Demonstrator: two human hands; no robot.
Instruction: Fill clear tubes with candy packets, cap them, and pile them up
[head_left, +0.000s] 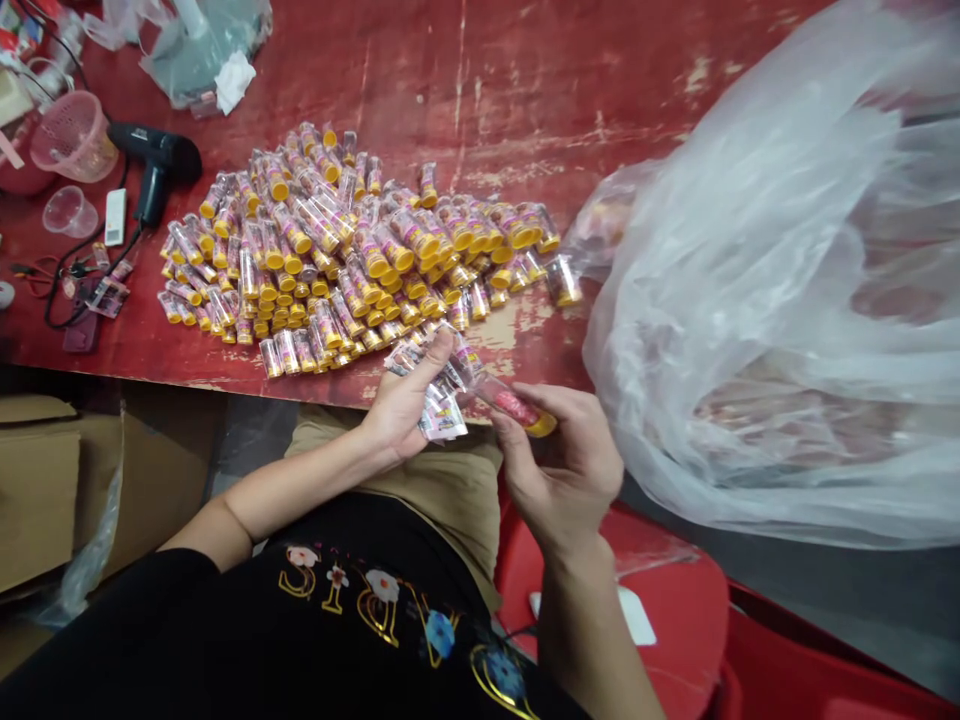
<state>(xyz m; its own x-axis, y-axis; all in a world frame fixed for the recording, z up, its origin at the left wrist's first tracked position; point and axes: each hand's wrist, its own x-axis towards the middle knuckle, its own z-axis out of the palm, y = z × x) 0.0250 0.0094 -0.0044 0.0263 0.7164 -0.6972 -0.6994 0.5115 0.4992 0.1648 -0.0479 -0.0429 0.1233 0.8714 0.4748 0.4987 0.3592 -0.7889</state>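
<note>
Left hand pinching flat, glossy film pieces, right hand closed round clear, yellow-ended cylindrical tube

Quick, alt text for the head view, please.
A person's right hand holds a clear, yellow-ended tube, pinkish inside, beside printed wrappers in the left hand. Beyond them, many similar tubes lie piled on a worn red table.

Left grip near right grip, both pinched
</note>
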